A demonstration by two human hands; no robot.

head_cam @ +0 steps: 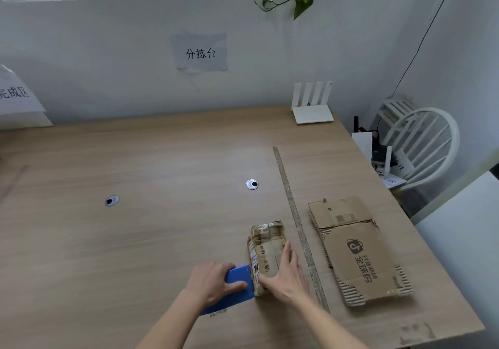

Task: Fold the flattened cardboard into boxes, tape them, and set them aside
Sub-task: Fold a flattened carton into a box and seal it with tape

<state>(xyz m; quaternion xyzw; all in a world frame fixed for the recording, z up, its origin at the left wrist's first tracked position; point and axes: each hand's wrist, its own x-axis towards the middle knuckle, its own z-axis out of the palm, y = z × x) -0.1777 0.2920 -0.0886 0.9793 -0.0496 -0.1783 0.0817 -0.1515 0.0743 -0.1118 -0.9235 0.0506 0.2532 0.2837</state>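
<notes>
A small folded cardboard box [266, 243], wrapped in clear tape, lies on the wooden table [135, 240] near the front. My left hand [213, 281] grips a blue tape dispenser [237, 288] whose edge is against the box's near left side. My right hand [283, 273] lies on top of the box with fingers extended, holding it down. To the right lie flattened cardboard sheets [359, 251], the top one printed with a bag logo and characters.
A long strip of tape [297, 221] marks a line on the table between box and flat cardboard. Two round cable holes [252, 184] [111, 200] sit mid-table. A white router [313, 112] stands at the back right. A white chair [421, 143] stands beyond the right edge.
</notes>
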